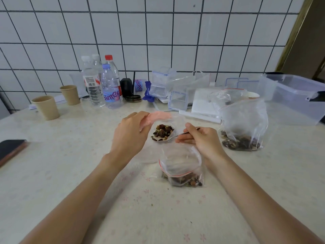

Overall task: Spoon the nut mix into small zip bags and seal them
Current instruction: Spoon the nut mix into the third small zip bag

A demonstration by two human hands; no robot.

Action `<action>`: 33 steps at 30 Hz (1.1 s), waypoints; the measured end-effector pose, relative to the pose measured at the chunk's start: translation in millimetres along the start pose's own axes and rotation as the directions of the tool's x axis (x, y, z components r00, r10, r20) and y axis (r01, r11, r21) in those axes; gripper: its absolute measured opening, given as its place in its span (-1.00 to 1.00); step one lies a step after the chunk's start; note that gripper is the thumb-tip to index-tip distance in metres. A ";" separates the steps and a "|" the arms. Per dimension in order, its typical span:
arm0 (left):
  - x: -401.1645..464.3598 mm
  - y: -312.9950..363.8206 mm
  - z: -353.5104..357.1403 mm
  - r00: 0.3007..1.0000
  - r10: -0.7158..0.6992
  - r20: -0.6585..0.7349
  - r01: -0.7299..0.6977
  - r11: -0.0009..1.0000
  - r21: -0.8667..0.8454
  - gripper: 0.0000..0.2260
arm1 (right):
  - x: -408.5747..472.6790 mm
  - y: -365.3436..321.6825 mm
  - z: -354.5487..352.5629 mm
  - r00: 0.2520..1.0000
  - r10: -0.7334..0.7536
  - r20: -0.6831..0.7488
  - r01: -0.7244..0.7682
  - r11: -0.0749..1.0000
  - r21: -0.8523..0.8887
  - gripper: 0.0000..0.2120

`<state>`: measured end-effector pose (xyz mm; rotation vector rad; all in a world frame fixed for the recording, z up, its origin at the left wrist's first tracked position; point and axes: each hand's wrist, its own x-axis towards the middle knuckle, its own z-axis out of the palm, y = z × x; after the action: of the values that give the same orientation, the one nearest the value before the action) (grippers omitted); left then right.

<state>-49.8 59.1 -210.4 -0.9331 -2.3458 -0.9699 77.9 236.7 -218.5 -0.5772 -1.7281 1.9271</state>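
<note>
My left hand [130, 136] grips the red-striped top edge of a small clear zip bag [158, 117] and holds it open. My right hand [198, 140] pinches the handle of a metal spoon [163, 136] heaped with nut mix, its bowl at the mouth of that bag. Just below my hands, another small zip bag [182, 166] stands on the table with nuts in its bottom and its mouth open. A large clear bag [244, 124] with the remaining nut mix stands to the right.
Water bottles [105, 85] and two paper cups [46, 107] stand at the back left. Clear plastic boxes [175, 90], paper and a big tub [295, 97] line the back right. A phone [10, 148] lies at the left edge.
</note>
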 end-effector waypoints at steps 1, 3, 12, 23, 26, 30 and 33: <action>0.0 0.7 -1.1 1.000 0.014 -0.009 -0.014 1.000 -0.007 -0.80 | -0.5 -0.1 0.1 1.000 -0.008 -0.011 0.008 1.000 0.004 -0.71; -0.2 2.5 -2.8 0.999 0.035 -0.020 -0.035 0.999 -0.017 -0.79 | -1.1 0.6 1.6 1.000 -0.020 -0.007 0.021 1.000 0.011 -0.72; -2.2 4.6 -4.5 0.999 0.033 -0.029 -0.034 0.999 -0.032 -0.80 | 2.8 7.9 4.0 1.000 -0.007 -0.003 0.007 0.999 0.034 -0.73; 2.7 -1.8 -10.9 0.970 -0.226 0.090 0.218 0.972 0.091 -0.55 | 1.1 6.9 7.8 0.996 -0.024 -0.084 0.024 1.000 -0.003 -0.73; 3.6 -9.3 -11.3 0.892 -0.378 0.247 0.326 0.918 0.225 -0.28 | 1.9 7.7 6.4 0.998 -0.061 -0.030 0.058 0.993 -0.103 -0.72; 4.0 -14.9 -5.7 0.832 -0.415 0.368 0.317 0.900 0.299 -0.45 | 2.6 7.9 6.4 0.997 -0.076 0.025 0.079 0.987 -0.138 -0.73; 6.4 -13.4 -5.5 0.803 -0.427 0.415 0.352 0.903 0.248 -0.51 | 3.2 8.8 6.4 0.998 -0.057 0.017 0.059 0.990 -0.130 -0.73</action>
<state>-63.1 50.6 -208.8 -0.6774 -3.0631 -0.7385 70.8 232.9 -226.5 -0.5556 -1.8692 1.7918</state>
